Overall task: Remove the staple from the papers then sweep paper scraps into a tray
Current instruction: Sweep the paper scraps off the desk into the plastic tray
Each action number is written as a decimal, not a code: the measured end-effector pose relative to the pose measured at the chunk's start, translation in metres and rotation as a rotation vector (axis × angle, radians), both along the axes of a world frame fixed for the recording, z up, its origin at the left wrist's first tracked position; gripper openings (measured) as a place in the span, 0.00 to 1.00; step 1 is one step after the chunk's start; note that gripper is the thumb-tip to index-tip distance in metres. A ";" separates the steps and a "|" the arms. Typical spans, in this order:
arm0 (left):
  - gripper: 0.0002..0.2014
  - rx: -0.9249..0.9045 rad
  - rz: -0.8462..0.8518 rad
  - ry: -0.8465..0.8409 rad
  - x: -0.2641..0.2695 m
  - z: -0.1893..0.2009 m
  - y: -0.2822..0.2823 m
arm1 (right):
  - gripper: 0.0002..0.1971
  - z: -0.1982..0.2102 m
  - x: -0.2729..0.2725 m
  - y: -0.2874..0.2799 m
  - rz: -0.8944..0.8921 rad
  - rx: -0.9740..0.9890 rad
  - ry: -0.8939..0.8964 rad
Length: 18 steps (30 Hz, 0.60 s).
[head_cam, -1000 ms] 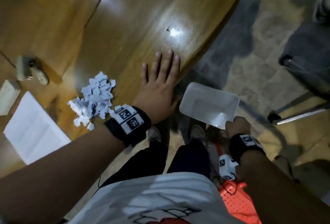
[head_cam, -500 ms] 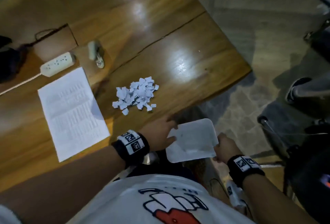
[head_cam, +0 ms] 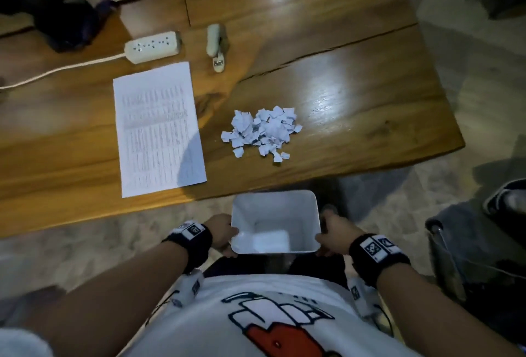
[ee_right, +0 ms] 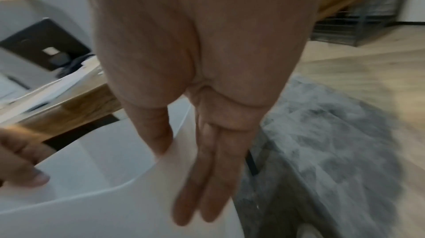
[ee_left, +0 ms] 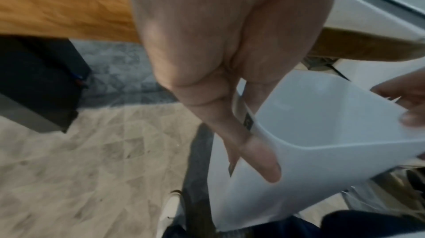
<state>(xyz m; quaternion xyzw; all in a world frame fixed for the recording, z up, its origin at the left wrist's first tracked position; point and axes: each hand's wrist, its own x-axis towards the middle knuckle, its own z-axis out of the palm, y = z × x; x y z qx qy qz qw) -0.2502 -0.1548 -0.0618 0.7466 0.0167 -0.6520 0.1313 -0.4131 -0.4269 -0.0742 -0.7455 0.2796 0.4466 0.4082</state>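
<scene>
While both hands pinch its sides, left hand (head_cam: 220,230) and right hand (head_cam: 333,232), the white tray (head_cam: 308,208) at lower centre holds nothing. Paper scraps (head_cam: 263,130) sit heaped mid-frame; the papers' (head_cam: 158,128) print is unreadable.

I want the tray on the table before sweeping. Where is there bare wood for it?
Free: the glossy wood right of the paper scraps out to the table edge, and the near strip below them. Crowded: the left, with the printed sheet, power strip and stapler.
</scene>
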 end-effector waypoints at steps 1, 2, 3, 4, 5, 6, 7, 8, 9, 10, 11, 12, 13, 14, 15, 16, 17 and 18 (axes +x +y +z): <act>0.18 0.013 0.004 -0.016 -0.001 0.002 -0.004 | 0.13 0.002 0.006 -0.008 0.124 -0.034 -0.016; 0.16 0.028 0.037 -0.044 -0.003 0.002 -0.006 | 0.13 0.007 0.015 -0.017 0.249 -0.076 -0.042; 0.14 0.041 0.073 -0.079 -0.006 0.003 -0.007 | 0.13 0.015 0.026 -0.025 0.326 -0.114 -0.082; 0.11 0.056 0.094 -0.114 -0.007 0.002 -0.009 | 0.13 0.027 0.040 -0.033 0.344 -0.147 -0.142; 0.10 0.070 0.106 -0.143 -0.010 -0.001 -0.011 | 0.13 0.039 0.055 -0.041 0.328 -0.174 -0.216; 0.09 0.074 0.128 -0.164 -0.014 -0.005 -0.012 | 0.13 0.052 0.072 -0.047 0.296 -0.200 -0.308; 0.09 0.067 0.149 -0.176 -0.017 -0.010 -0.014 | 0.12 0.064 0.092 -0.051 0.236 -0.229 -0.412; 0.09 0.054 0.147 -0.197 -0.020 -0.012 -0.015 | 0.12 0.072 0.113 -0.051 0.163 -0.239 -0.523; 0.10 0.042 0.136 -0.213 -0.022 -0.016 -0.016 | 0.15 0.078 0.135 -0.048 0.120 -0.234 -0.630; 0.11 0.032 0.131 -0.222 -0.023 -0.018 -0.015 | 0.21 0.081 0.154 -0.041 0.133 -0.226 -0.705; 0.12 0.018 0.140 -0.233 -0.024 -0.019 -0.016 | 0.25 0.080 0.169 -0.032 0.206 -0.235 -0.729; 0.13 0.015 0.150 -0.236 -0.023 -0.021 -0.015 | 0.29 0.079 0.180 -0.023 0.310 -0.262 -0.708; 0.15 0.011 0.154 -0.237 -0.020 -0.021 -0.016 | 0.32 0.074 0.185 -0.016 0.415 -0.290 -0.668; 0.16 0.004 0.154 -0.234 -0.017 -0.019 -0.017 | 0.33 0.070 0.185 -0.010 0.496 -0.314 -0.627; 0.19 -0.010 0.157 -0.230 -0.014 -0.021 -0.015 | 0.32 0.065 0.181 -0.005 0.550 -0.322 -0.590; 0.24 -0.026 0.164 -0.230 -0.010 -0.023 -0.012 | 0.30 0.059 0.174 0.000 0.569 -0.314 -0.567; 0.29 -0.042 0.166 -0.227 -0.007 -0.029 -0.008 | 0.28 0.054 0.164 0.003 0.552 -0.294 -0.573; 0.31 -0.048 0.176 -0.219 -0.005 -0.034 -0.003 | 0.26 0.050 0.155 0.006 0.503 -0.268 -0.606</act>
